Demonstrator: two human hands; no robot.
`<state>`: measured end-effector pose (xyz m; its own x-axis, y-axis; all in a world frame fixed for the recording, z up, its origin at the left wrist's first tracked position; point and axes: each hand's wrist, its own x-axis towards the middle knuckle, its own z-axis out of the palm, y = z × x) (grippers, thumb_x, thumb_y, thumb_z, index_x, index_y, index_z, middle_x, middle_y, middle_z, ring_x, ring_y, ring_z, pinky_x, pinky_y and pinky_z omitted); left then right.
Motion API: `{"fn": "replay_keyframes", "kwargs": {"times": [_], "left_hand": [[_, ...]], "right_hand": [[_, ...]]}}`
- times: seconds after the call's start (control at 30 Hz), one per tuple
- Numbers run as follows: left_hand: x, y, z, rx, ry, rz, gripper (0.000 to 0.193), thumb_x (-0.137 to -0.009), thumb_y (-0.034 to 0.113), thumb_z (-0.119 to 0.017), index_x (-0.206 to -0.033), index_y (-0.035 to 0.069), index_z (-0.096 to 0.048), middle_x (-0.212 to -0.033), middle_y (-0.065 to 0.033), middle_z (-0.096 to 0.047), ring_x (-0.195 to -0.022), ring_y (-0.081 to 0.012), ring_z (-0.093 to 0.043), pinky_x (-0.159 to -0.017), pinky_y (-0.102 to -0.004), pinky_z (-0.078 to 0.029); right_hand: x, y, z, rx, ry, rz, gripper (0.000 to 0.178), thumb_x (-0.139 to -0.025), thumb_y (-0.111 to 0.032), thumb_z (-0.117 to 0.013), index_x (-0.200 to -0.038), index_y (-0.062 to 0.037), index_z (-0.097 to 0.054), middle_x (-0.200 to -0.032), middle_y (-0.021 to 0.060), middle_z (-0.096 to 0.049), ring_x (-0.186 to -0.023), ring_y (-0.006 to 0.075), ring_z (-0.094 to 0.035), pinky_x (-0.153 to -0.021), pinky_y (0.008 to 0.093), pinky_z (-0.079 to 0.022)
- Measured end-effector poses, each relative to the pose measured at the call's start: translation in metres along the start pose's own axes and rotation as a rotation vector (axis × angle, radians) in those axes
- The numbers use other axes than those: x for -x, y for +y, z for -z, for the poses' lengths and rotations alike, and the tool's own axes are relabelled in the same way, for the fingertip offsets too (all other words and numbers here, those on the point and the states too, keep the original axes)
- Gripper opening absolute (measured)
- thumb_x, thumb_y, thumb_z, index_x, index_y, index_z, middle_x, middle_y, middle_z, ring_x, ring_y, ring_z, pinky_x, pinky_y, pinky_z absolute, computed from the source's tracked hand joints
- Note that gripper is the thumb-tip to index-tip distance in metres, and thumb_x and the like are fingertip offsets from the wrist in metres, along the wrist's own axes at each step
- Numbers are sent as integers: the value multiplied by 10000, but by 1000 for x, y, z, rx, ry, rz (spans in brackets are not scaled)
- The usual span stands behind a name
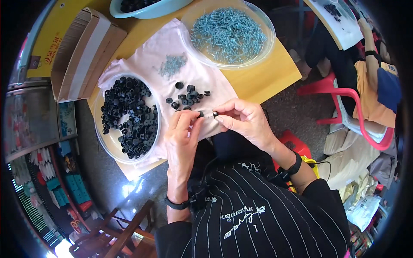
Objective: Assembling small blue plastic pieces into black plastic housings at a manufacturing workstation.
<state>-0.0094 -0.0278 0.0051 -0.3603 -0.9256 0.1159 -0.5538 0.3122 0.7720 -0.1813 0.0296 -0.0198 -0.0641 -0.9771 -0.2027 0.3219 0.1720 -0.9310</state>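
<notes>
The person's two hands meet just past the near edge of the pink cloth (pixel 217 81), tips close but not touching. The left hand (pixel 183 134) has its thumb and forefinger pinched together on a small black piece (pixel 200 114), which pokes out at the very ends of those fingers, facing right. Across a narrow gap, the right hand (pixel 248 122) clamps its thumb and forefinger on a black cap (pixel 215 115), held right at the fingertips and turned toward the other piece. Something thin and pale shows in that gap, too small for me to make out. Just beyond the fingers, on the cloth, lies a loose scatter of black parts (pixel 189 97), and farther off a little heap of screws (pixel 173 65). To the left stands a round tub (pixel 113 139) with many more black parts in it, its rim near the left hand. At the far side a clear bowl (pixel 202 49) holds a broad pile of silvery-blue screws, well apart from both hands. A cardboard box (pixel 88 53) sits past the tub on the yellow table (pixel 269 81), near a pale blue basin (pixel 142 13). Over to the right, another person sits by a pink chair (pixel 361 103).
</notes>
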Motion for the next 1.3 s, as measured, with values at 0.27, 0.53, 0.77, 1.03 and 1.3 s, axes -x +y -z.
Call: {"fn": "replay_keyframes", "kwargs": {"times": [0.27, 0.53, 0.77, 1.03, 1.3], "left_hand": [[3, 1, 4, 35, -27, -9, 227, -844, -8, -686, -1070, -7, -663, -969, -92, -630, -736, -138, -619, -657, -250, -503], [6, -6, 4, 813, 24, 242, 240, -892, -9, -653, -1129, -39, -624, -1023, -72, -656, -860, -133, -636, -822, -246, -508], [16, -5, 1, 1098, 15, 174, 268, -888, -47, -626, -1154, -32, -590, -1030, -107, -664, -914, -185, -675, -853, -315, -549], [25, 1, 1, 1079, 61, 123, 247, -883, -41, -618, -1129, -41, -594, -1058, -130, -657, -893, -195, -672, -832, -329, -564], [31, 3, 2, 1133, 40, 70, 238, -895, -68, -595, -1129, -24, -595, -1075, -108, -651, -927, -182, -663, -824, -305, -550]], "right_hand": [[0, 6, 1, 6, 12, 59, 171, -918, -74, -639, -1059, 22, -654, -877, 13, -650, -788, 56, -618, -699, 219, -532], [3, -2, 0, -5, 15, -2, 187, -918, -88, -642, -1072, 17, -651, -914, 25, -648, -768, 60, -612, -707, 210, -524], [7, -12, -12, -221, -43, 89, 209, -934, -100, -631, -1107, 17, -649, -982, 53, -666, -812, 80, -635, -723, 215, -539], [6, -13, -11, -421, -103, -10, 255, -941, -144, -627, -1152, -1, -638, -1007, 81, -691, -884, 117, -677, -723, 240, -575], [10, -15, -17, -379, -110, -15, 251, -954, -155, -603, -1151, 0, -621, -1056, 124, -690, -902, 187, -699, -722, 276, -592]]}}
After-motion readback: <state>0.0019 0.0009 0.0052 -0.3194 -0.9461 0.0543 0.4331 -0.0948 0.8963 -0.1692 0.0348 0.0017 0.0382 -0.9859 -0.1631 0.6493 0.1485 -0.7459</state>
